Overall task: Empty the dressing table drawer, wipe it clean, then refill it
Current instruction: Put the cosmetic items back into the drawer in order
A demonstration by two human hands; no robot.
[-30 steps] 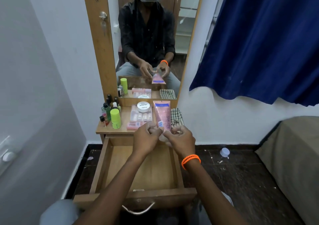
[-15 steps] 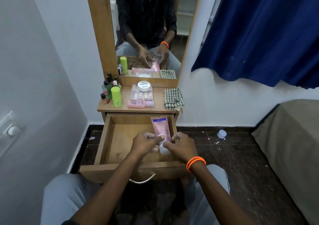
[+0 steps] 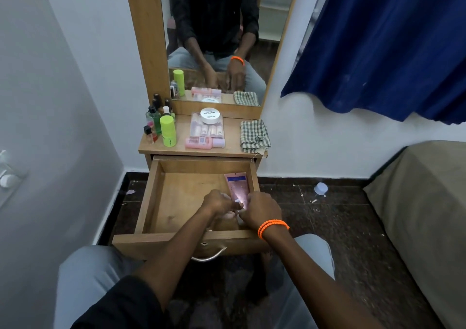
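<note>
**Refill just begun: first item going into the drawer**

I judge the emptying and the wipe finished. The open wooden drawer (image 3: 171,202) shows a bare floor apart from one pink squeeze tube with a blue band at its crimped end (image 3: 238,186). The tube lies along the drawer's right wall, crimped end toward the back, cap end toward the front edge.

Both hands meet at the tube's cap end. My left hand (image 3: 219,202) has its fingers curled in and pinched at the tube's lower part. My right hand (image 3: 261,211), the one with the orange beaded band (image 3: 272,227) at the wrist, is closed round the cap end from the right. Whether the tube already rests on the drawer floor or hangs just above it, I cannot tell.

Left to do, as I read it: nearly all the refilling. On the surface (image 3: 232,137) remain:
- a lime-green cylinder bottle (image 3: 168,130) and a cluster of small dark bottles (image 3: 157,117), left edge
- a clear flat pack of small vials (image 3: 206,128) with a white round tin (image 3: 211,116) on top, middle
- a pink bottle lying on its side (image 3: 200,142), front edge
- a folded green-checked cloth (image 3: 254,135), right edge

Hard to make out: the tube's cap is covered by my fingers, a bright glare washes out its lower label, and the tin's print is unreadable. The drawer's front right corner is hidden behind my right hand.
</note>
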